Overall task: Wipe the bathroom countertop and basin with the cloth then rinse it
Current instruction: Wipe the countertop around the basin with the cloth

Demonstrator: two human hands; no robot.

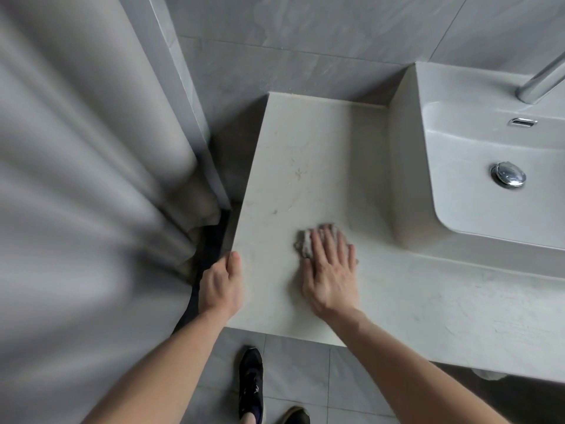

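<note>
A pale stone countertop [305, 166] runs from the centre to the right. On it lies a small grey cloth [304, 244], mostly hidden under my right hand [331, 272], which presses flat on it with fingers spread. My left hand [221, 286] grips the countertop's left edge, thumb on top. A white raised basin [477, 206] stands at the right, with a chrome drain plug [508, 175] and an overflow slot [522, 122].
A chrome tap [542, 82] reaches over the basin from the upper right. A grey curtain [76, 179] hangs close on the left. Grey tiled wall [305, 41] stands behind. My dark shoe [251, 384] is on the tiled floor below the counter's front edge.
</note>
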